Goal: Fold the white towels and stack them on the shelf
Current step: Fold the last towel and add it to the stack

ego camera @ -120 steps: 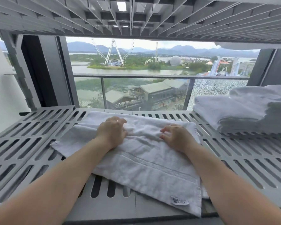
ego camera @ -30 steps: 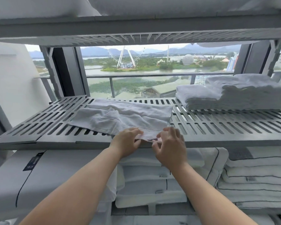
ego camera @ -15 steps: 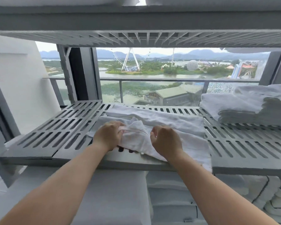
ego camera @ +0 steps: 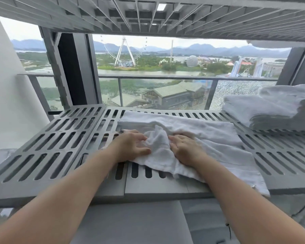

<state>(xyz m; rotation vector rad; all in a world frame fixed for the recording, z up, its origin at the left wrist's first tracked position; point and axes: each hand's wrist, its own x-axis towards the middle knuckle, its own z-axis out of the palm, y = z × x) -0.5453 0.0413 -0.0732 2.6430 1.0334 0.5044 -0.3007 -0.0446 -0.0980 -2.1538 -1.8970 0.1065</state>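
A white towel (ego camera: 209,136) lies spread on the grey slotted shelf (ego camera: 48,147), its near right corner hanging over the front edge. A bunched fold of it rises between my hands. My left hand (ego camera: 132,145) rests on the towel's left part, thumb under the near fold, fingers pressing the bunch. My right hand (ego camera: 185,148) lies flat on the cloth just right of the bunch, palm down. A stack of folded white towels (ego camera: 271,110) sits at the shelf's right end.
Another slotted shelf (ego camera: 148,14) hangs close overhead. Behind the shelf is a window with a balcony railing (ego camera: 165,77). A white wall (ego camera: 5,103) stands at the left. Below the front edge lies a lower shelf with white linen (ego camera: 130,222).
My hands have carried the near edge of the towel farther in over the shelf and pressed it down, leaving a bunched fold between them. The view has moved closer and tilted up.
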